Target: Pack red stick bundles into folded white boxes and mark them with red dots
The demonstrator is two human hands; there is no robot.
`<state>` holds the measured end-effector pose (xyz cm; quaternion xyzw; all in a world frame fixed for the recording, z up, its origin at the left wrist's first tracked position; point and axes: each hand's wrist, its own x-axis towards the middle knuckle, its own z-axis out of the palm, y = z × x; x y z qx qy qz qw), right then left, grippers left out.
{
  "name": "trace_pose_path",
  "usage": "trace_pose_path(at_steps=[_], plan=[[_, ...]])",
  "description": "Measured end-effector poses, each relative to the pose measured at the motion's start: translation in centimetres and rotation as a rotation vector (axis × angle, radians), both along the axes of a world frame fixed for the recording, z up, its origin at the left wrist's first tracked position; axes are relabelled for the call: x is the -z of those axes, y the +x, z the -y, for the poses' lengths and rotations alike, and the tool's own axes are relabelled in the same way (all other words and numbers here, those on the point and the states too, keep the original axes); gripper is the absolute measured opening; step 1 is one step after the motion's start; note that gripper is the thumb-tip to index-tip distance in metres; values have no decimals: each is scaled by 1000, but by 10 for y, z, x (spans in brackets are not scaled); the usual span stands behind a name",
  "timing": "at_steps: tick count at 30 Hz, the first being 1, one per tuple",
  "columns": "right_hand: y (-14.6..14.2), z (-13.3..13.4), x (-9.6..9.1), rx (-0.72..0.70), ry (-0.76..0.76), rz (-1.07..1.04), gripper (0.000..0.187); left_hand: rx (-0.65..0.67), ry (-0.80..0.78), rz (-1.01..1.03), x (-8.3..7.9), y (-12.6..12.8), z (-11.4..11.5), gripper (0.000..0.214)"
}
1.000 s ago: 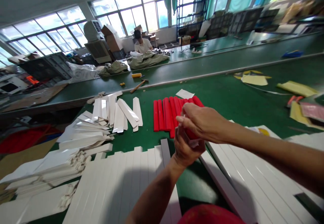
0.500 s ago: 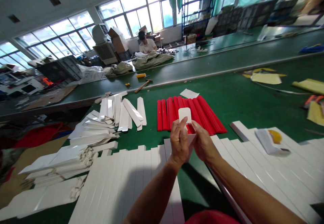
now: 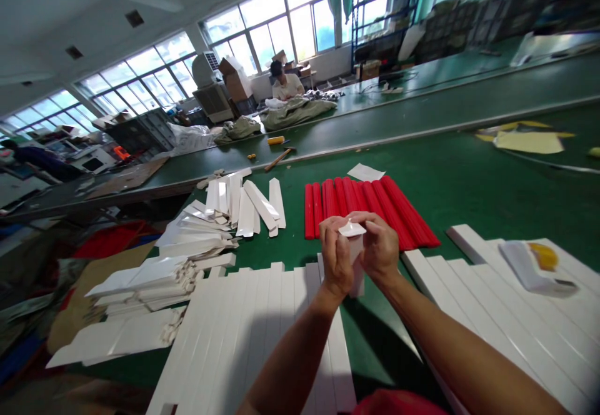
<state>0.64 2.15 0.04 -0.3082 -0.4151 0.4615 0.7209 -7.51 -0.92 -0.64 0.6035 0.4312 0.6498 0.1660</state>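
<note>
Both hands grip a long white cardboard box [image 3: 357, 268] by its near-upright top end. My left hand [image 3: 336, 255] wraps its left side, and my right hand [image 3: 380, 249] wraps the right side, fingers at the top flap [image 3: 351, 229]. That flap is folded over the opening, so the inside is hidden. Just behind the hands lies a row of red ribbed tubes [image 3: 375, 199] on the green table. White closed boxes [image 3: 253, 321] lie side by side to the left, and more white boxes [image 3: 492, 296] to the right.
Flat white cartons [image 3: 140, 284] are piled at the left. A white tape dispenser [image 3: 529, 265] with a yellow roll sits on the right-hand boxes. Farther back are a hammer [image 3: 279, 160], yellow sheets [image 3: 529, 141] and a seated person [image 3: 285, 84].
The box's flap, upright before with red showing in the opening, is now folded down over it. My right hand has moved up to the top end. The view has shifted slightly left.
</note>
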Motion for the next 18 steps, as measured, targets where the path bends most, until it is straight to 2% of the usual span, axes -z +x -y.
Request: trace_pose_path(at_steps=[4,7,11,15,18], plan=[[11,6,16,-97,54,30,32,-30,156,-285,2,-14,-2,37],[18,14,37,-176,57,249,47,-18,206,-431,-3,-25,-4,36],[20,20,49,-53,172,646,68,19,262,-565,-17,-37,-6,38],[17,17,45,68,228,790,64,99,224,-663,-35,-44,-8,33],[16,15,43,55,221,824,63,138,191,-739,-46,-48,-9,32]])
